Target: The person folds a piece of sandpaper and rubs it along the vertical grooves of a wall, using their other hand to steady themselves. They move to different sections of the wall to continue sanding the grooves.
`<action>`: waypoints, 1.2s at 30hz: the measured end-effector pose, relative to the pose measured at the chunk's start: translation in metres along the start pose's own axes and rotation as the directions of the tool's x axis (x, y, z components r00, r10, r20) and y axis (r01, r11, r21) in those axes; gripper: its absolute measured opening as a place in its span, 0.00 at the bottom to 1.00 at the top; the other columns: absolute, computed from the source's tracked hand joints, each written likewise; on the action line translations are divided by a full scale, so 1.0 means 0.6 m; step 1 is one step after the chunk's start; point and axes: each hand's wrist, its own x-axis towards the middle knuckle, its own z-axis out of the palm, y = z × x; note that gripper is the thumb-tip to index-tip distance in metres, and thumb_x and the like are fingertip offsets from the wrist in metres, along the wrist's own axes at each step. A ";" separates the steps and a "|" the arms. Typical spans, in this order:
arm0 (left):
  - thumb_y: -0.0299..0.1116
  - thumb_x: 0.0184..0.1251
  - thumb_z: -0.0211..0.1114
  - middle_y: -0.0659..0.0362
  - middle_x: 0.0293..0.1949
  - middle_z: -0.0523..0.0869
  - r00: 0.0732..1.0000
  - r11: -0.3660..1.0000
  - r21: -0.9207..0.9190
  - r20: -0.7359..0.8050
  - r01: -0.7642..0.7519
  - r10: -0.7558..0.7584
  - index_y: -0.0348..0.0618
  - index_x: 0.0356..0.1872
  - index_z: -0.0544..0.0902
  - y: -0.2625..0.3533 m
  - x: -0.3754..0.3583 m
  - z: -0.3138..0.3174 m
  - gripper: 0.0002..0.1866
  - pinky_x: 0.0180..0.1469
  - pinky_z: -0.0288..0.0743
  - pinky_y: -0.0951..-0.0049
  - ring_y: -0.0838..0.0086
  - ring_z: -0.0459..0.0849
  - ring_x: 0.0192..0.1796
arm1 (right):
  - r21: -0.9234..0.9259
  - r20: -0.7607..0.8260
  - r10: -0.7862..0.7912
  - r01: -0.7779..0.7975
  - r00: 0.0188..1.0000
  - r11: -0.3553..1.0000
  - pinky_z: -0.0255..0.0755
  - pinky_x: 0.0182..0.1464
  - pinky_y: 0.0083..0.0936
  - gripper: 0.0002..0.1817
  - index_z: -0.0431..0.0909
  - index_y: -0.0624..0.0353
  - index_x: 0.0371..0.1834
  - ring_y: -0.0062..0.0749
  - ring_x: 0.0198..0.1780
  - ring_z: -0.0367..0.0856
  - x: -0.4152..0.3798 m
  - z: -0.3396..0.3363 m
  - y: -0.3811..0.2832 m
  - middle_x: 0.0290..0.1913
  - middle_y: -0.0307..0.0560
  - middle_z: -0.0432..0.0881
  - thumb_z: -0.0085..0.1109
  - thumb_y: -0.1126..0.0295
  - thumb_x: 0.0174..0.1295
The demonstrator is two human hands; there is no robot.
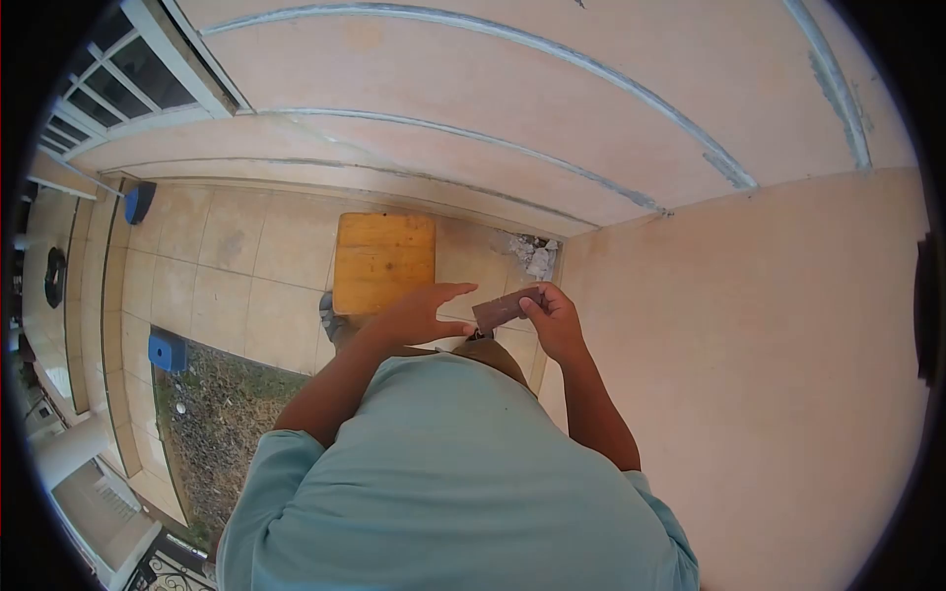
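Observation:
A reddish-brown rectangular piece of sandpaper point(496, 309) is pinched at its right end between the thumb and fingers of my right hand point(557, 323). Its left end sticks out freely toward my other hand. My left hand point(419, 313) is open, thumb and fingers spread apart, just left of the sandpaper and not touching it. Below that hand's far side stands a wooden stool point(384, 261) with a square yellow-brown top, partly covered by my left hand at its near edge.
Pink walls point(709, 295) with grey filler strips point(512, 37) rise ahead and to my right. White debris point(540, 258) lies in the floor corner. On the left are a blue bucket-like object point(140, 202), a blue block-shaped object point(168, 350), a gravelly grass patch point(222, 424) and a barred window point(128, 74).

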 end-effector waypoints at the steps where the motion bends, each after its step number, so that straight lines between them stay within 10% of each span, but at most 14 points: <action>1: 0.49 0.62 0.73 0.46 0.68 0.76 1.000 1.000 -0.010 -0.025 0.003 -0.004 0.45 0.73 0.69 0.011 -0.002 0.042 0.40 0.71 0.64 0.61 0.53 0.74 0.69 | 0.098 0.085 -0.028 0.019 0.996 0.995 0.77 0.50 0.26 0.10 0.78 0.63 0.52 0.26 0.45 0.84 0.010 -0.014 -0.027 0.43 0.44 0.86 0.59 0.72 0.71; 12: 0.43 0.70 0.66 0.47 0.63 0.79 0.846 0.971 -0.007 -0.493 -0.240 0.205 0.43 0.60 0.80 0.077 -0.011 0.110 0.23 0.63 0.72 0.61 0.53 0.79 0.61 | 0.272 0.367 -0.064 -0.042 0.928 0.961 0.78 0.49 0.27 0.08 0.77 0.59 0.50 0.25 0.45 0.83 0.039 0.000 -0.107 0.44 0.41 0.85 0.58 0.69 0.73; 18: 0.35 0.76 0.59 0.46 0.55 0.83 0.763 0.953 -0.081 -0.621 -0.293 0.182 0.39 0.57 0.81 0.043 0.028 0.126 0.15 0.53 0.77 0.62 0.53 0.83 0.52 | -0.118 0.276 -0.097 0.134 0.956 0.984 0.78 0.52 0.27 0.21 0.74 0.61 0.62 0.31 0.50 0.84 0.032 -0.032 -0.097 0.58 0.50 0.81 0.63 0.68 0.68; 20: 0.34 0.75 0.59 0.46 0.48 0.85 0.728 0.964 0.000 -0.656 -0.265 0.200 0.39 0.54 0.82 0.038 0.038 0.119 0.14 0.47 0.77 0.61 0.53 0.85 0.44 | -0.527 0.210 -0.206 0.288 0.956 0.800 0.76 0.57 0.33 0.28 0.72 0.60 0.67 0.41 0.55 0.83 0.029 -0.066 -0.160 0.64 0.52 0.78 0.66 0.69 0.63; 24: 0.36 0.73 0.61 0.46 0.40 0.87 0.662 0.974 -0.053 -0.742 -0.220 0.109 0.42 0.51 0.84 0.016 0.047 0.095 0.13 0.42 0.77 0.61 0.52 0.85 0.39 | -0.747 0.469 -0.263 0.538 0.843 0.392 0.73 0.63 0.35 0.23 0.79 0.59 0.60 0.45 0.60 0.81 0.088 -0.204 -0.270 0.58 0.55 0.83 0.68 0.72 0.60; 26: 0.38 0.72 0.62 0.47 0.31 0.86 0.689 0.963 -0.241 -0.678 0.120 -0.256 0.45 0.48 0.86 0.000 0.059 0.096 0.12 0.37 0.76 0.60 0.52 0.85 0.33 | -0.818 0.466 -0.279 0.529 0.840 0.225 0.73 0.62 0.35 0.21 0.80 0.59 0.59 0.44 0.58 0.81 0.118 -0.243 -0.352 0.55 0.54 0.84 0.67 0.72 0.62; 31: 0.40 0.75 0.61 0.56 0.26 0.83 0.412 0.921 -0.385 -0.829 0.068 -0.377 0.41 0.53 0.84 -0.016 0.143 0.108 0.15 0.35 0.73 0.68 0.73 0.78 0.28 | -0.698 0.696 -0.458 0.671 0.553 -0.250 0.69 0.63 0.43 0.17 0.83 0.55 0.55 0.49 0.57 0.80 0.216 -0.250 -0.516 0.51 0.51 0.85 0.64 0.70 0.63; 36: 0.44 0.76 0.60 0.60 0.26 0.81 0.376 0.703 -0.673 -0.727 -0.228 -0.574 0.40 0.54 0.84 -0.023 0.294 0.167 0.18 0.36 0.73 0.70 0.78 0.76 0.30 | -0.262 0.964 -0.135 0.735 0.228 -0.625 0.65 0.69 0.43 0.13 0.84 0.53 0.52 0.43 0.60 0.79 0.346 -0.162 -0.533 0.51 0.47 0.86 0.60 0.69 0.65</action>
